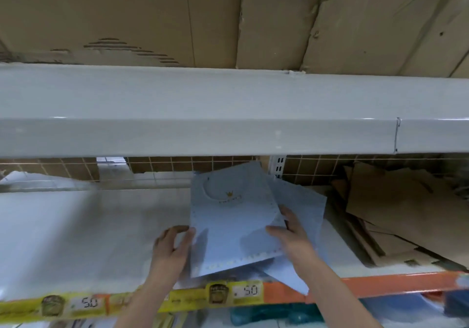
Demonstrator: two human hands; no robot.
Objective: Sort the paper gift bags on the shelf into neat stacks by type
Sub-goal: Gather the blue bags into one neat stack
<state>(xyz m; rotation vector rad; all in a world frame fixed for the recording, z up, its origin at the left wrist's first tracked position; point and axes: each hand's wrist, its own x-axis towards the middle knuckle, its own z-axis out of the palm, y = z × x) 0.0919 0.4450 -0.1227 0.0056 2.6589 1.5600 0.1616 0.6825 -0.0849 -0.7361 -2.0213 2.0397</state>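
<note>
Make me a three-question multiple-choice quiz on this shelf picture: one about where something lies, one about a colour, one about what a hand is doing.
1. Where does the heap of brown paper bags lie on the shelf?
A. Far left
B. Right side
C. Under the hands

2. What colour is the crown bag being handled?
A. Pale blue
B. Red
C. Black

3. What is the right hand doing?
A. Hanging idle
B. Pointing at a price tag
C. Holding the crown bag's right edge

Answers:
1 B, the brown heap sits right of the blue bags.
2 A, it is pale blue with a small gold crown.
3 C, its thumb lies on top and fingers curl round the edge, while the left hand touches the bag's left edge.
</note>
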